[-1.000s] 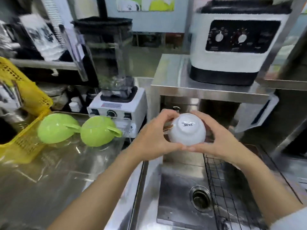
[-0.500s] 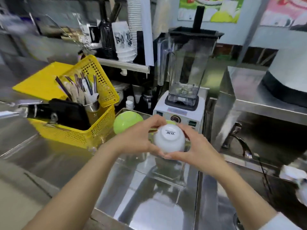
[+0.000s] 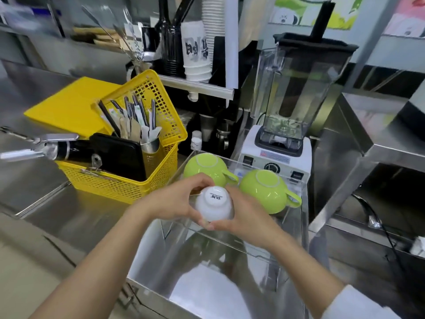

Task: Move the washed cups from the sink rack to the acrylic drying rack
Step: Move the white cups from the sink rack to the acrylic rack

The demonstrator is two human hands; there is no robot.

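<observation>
head view: both hands hold one white cup (image 3: 213, 206) upside down, its base with a printed mark facing up toward you. your left hand (image 3: 174, 199) wraps the cup's left side, fingers curled over the far edge and thumb on the near side. your right hand (image 3: 243, 215) closes on the cup's right and lower side, fingertips (image 3: 208, 225) meeting under the near rim. both hands are closed on the cup; neither is free.

the cup sits over the near part of the acrylic drying rack (image 3: 301, 226), a clear tray with raised walls on the steel counter (image 3: 69, 217). whether the cup's rim touches the rack floor cannot be told, as your hands cover it.

two green cups already rest upside down at the far end of the rack: the left green cup (image 3: 207, 168) just behind your left hand, the right green cup (image 3: 266, 192) just beyond your right hand, each with its handle pointing right. the two are close but apart.

left of the rack stands a yellow basket (image 3: 119, 185) that holds utensils and a black item. behind the rack stands a blender (image 3: 287, 111) with a clear jar on a white base.
</observation>
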